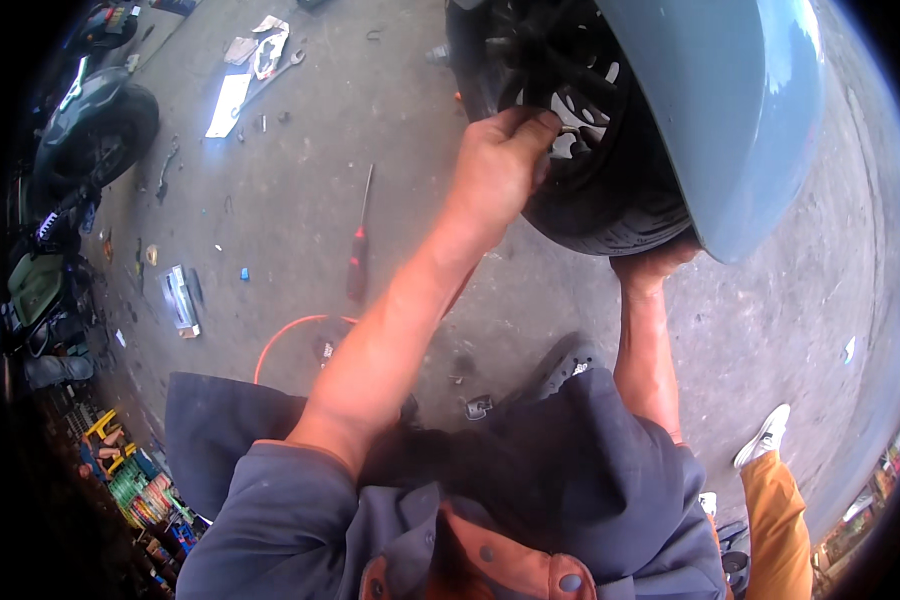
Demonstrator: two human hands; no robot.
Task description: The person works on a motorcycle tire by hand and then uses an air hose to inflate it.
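A motorcycle wheel with a black tyre (610,225) stands at the upper centre, partly covered by a pale blue-grey fender (735,110). My left hand (515,150) is closed at the near-left side of the rim, thumb and fingers pinched together by the spokes. What they grip is hidden, though a small brass-coloured tip (570,130) shows just beyond them. Under the tyre's lower edge my right hand (658,262) is pressed against the tread, its fingertips out of sight behind tyre and fender. A thin reddish hose (295,325) curves across the floor and passes behind my left forearm.
On the concrete floor lie a red-handled screwdriver (358,260), a wrench (275,75) and a small box (180,300). Another motorcycle wheel (100,140) stands at the far left. Cluttered goods (140,490) fill the lower left. Another person's orange-clad leg (775,510) is at lower right.
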